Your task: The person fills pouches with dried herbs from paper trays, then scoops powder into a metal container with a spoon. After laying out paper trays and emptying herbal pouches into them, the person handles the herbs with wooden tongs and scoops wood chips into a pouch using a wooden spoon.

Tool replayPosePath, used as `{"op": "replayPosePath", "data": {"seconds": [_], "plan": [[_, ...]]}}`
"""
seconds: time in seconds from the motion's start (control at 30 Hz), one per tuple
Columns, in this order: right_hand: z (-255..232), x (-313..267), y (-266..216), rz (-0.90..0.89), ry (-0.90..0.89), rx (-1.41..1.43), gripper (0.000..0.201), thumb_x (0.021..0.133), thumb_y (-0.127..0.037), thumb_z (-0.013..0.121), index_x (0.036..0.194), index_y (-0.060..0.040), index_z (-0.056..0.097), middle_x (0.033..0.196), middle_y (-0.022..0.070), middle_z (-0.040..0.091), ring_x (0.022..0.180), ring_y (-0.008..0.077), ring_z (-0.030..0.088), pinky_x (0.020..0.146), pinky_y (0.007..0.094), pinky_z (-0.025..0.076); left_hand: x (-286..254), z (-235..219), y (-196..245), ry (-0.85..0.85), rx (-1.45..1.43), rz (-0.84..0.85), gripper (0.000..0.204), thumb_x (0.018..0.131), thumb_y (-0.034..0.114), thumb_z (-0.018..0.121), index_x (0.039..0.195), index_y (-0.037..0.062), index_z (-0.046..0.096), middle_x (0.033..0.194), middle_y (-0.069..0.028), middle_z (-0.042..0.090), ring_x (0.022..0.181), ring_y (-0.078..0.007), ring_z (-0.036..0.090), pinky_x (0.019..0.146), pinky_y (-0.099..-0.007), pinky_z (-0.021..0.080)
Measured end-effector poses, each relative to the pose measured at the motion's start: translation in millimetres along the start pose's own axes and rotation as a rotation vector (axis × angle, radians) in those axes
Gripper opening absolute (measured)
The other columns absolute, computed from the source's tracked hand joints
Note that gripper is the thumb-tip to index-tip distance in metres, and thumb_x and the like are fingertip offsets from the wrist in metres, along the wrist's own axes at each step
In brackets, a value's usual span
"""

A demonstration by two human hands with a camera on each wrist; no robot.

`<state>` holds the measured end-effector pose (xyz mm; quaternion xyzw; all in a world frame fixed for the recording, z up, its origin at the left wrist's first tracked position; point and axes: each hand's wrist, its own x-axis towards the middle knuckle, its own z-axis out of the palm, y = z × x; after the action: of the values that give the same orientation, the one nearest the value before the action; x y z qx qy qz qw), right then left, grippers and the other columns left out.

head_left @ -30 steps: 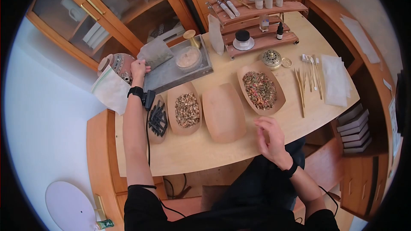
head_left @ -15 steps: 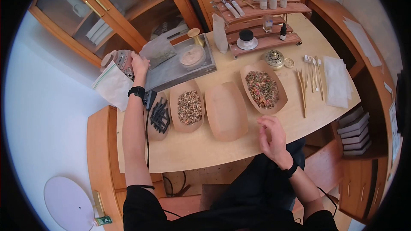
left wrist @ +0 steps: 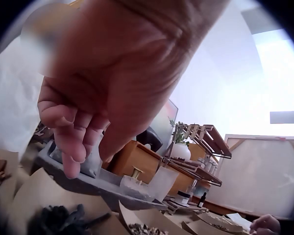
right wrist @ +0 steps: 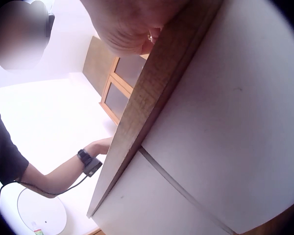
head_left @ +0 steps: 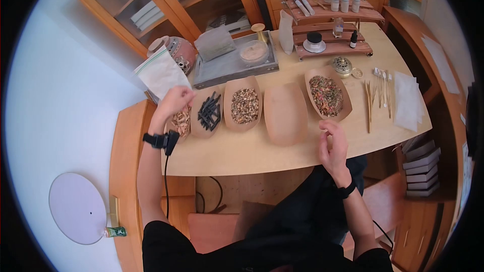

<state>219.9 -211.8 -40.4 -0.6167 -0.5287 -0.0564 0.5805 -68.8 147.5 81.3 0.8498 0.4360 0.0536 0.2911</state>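
Note:
My left hand hovers over a paper tray of brown wood chips, with its fingers loosely bent and nothing between them. In the left wrist view those fingers hang above the black sticks. A white zip bag leans just behind this hand. My right hand is at the table's front edge, loosely curled and holding nothing. Close beyond it is a paper tray of dried petals and herbs. Between the hands stand a tray of chopped tan pieces and a paper tray with its bottom showing.
A patterned clay pot stands at the back left, beside a grey tray bearing a bag and a glass bowl. Behind is a wooden rack with small bottles. Brass tools and white sheets lie at right.
My left hand has come back from beside the clay pot towards me, over the leftmost tray, whose wood chips now show. My right hand stays at the table edge. The head view has shifted.

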Motion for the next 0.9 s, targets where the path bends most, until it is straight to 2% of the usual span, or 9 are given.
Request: {"op": "replayPosePath", "data": {"seconds": [0.13, 0.23, 0.3, 0.33, 0.53, 0.63, 0.8, 0.87, 0.9], "plan": [[1.1, -1.1, 0.0, -0.015, 0.012, 0.007, 0.033, 0.082, 0.015, 0.054, 0.111, 0.0003, 0.055, 0.108, 0.0172, 0.061, 0.092, 0.03, 0.062, 0.072, 0.0323, 0.051, -61.9, 17.5, -25.4, 0.055, -0.075, -0.061, 0.027, 0.095, 0.023, 0.059, 0.088, -0.0023, 0.064, 0.064, -0.0046, 0.063, 0.051, -0.0095, 0.056, 0.047, -0.0249, 0.045], [1.3, -0.3, -2.7, -0.019, 0.015, 0.019, 0.032, 0.083, 0.015, 0.054, 0.11, -0.0001, 0.055, 0.108, 0.0161, 0.06, 0.092, 0.029, 0.062, 0.071, 0.0316, 0.051, -99.8, 34.0, -29.2, 0.026, -0.113, -0.16, 0.035, 0.097, 0.031, 0.056, 0.09, -0.0028, 0.064, 0.064, -0.0065, 0.064, 0.049, -0.0107, 0.057, 0.045, -0.0249, 0.045], [0.3, 0.8, -4.0, -0.025, 0.016, 0.025, 0.031, 0.083, 0.015, 0.054, 0.109, -0.0003, 0.056, 0.107, 0.0156, 0.06, 0.092, 0.0284, 0.062, 0.07, 0.0312, 0.051, -118.0, 47.6, -18.5, -0.067, -0.21, -0.295, 0.047, 0.099, 0.042, 0.051, 0.092, -0.0037, 0.063, 0.065, -0.0096, 0.066, 0.047, -0.0127, 0.059, 0.041, -0.0247, 0.043], [0.0, 1.2, -3.6, -0.042, 0.019, 0.008, 0.029, 0.083, 0.014, 0.054, 0.108, -0.0003, 0.057, 0.108, 0.0152, 0.06, 0.091, 0.0276, 0.062, 0.069, 0.0307, 0.05, -120.0, 57.0, -22.1, -0.087, -0.256, -0.285, 0.054, 0.099, 0.048, 0.047, 0.093, -0.004, 0.061, 0.068, -0.0122, 0.067, 0.045, -0.0142, 0.059, 0.039, -0.0244, 0.042], [-1.3, -0.7, -6.6, -0.028, 0.018, -0.009, 0.027, 0.082, 0.015, 0.054, 0.104, -0.0004, 0.059, 0.107, 0.0135, 0.06, 0.084, 0.0239, 0.06, 0.065, 0.0294, 0.048, -100.7, 89.9, -34.1, -0.137, -0.657, -0.416, 0.051, 0.1, 0.047, 0.044, 0.088, 0.0, 0.059, 0.065, -0.008, 0.064, 0.045, -0.0129, 0.057, 0.038, -0.0234, 0.04], [-0.8, -2.0, -5.1, -0.014, 0.018, 0.002, 0.027, 0.082, 0.015, 0.054, 0.104, -0.0007, 0.059, 0.107, 0.0125, 0.059, 0.08, 0.0219, 0.059, 0.064, 0.0291, 0.047, -94.9, 99.3, -42.2, -0.075, -0.75, -0.389, 0.044, 0.101, 0.04, 0.043, 0.085, 0.0019, 0.059, 0.062, -0.005, 0.061, 0.044, -0.0127, 0.055, 0.038, -0.0234, 0.039], [2.9, -2.8, -3.2, -0.032, 0.024, 0.027, 0.025, 0.083, 0.014, 0.054, 0.102, -0.001, 0.059, 0.107, 0.0118, 0.059, 0.077, 0.0209, 0.058, 0.063, 0.0287, 0.047, -103.7, 79.7, -48.4, 0.024, -0.818, -0.381, 0.034, 0.098, 0.029, 0.043, 0.082, 0.0034, 0.058, 0.06, -0.0036, 0.058, 0.044, -0.0123, 0.054, 0.039, -0.0241, 0.038], [1.3, -2.9, -5.3, 0.02, -0.02, 0.017, 0.023, 0.086, 0.013, 0.052, 0.103, -0.0009, 0.059, 0.109, 0.0127, 0.06, 0.09, 0.0242, 0.061, 0.069, 0.029, 0.049, -114.8, 63.2, -44.2, 0.047, -0.83, -0.371, 0.032, 0.097, 0.027, 0.043, 0.082, 0.0038, 0.058, 0.06, -0.0032, 0.058, 0.044, -0.012, 0.052, 0.039, -0.0242, 0.037], [1.4, -2.4, -5.5, 0.019, -0.026, 0.023, 0.023, 0.086, 0.013, 0.052, 0.103, -0.0009, 0.059, 0.109, 0.0127, 0.06, 0.09, 0.0242, 0.061, 0.069, 0.029, 0.049, -120.0, 55.1, -42.5, 0.082, -0.836, -0.37, 0.032, 0.098, 0.028, 0.044, 0.082, 0.0041, 0.058, 0.059, -0.0028, 0.058, 0.043, -0.0115, 0.051, 0.039, -0.0237, 0.036]]}}
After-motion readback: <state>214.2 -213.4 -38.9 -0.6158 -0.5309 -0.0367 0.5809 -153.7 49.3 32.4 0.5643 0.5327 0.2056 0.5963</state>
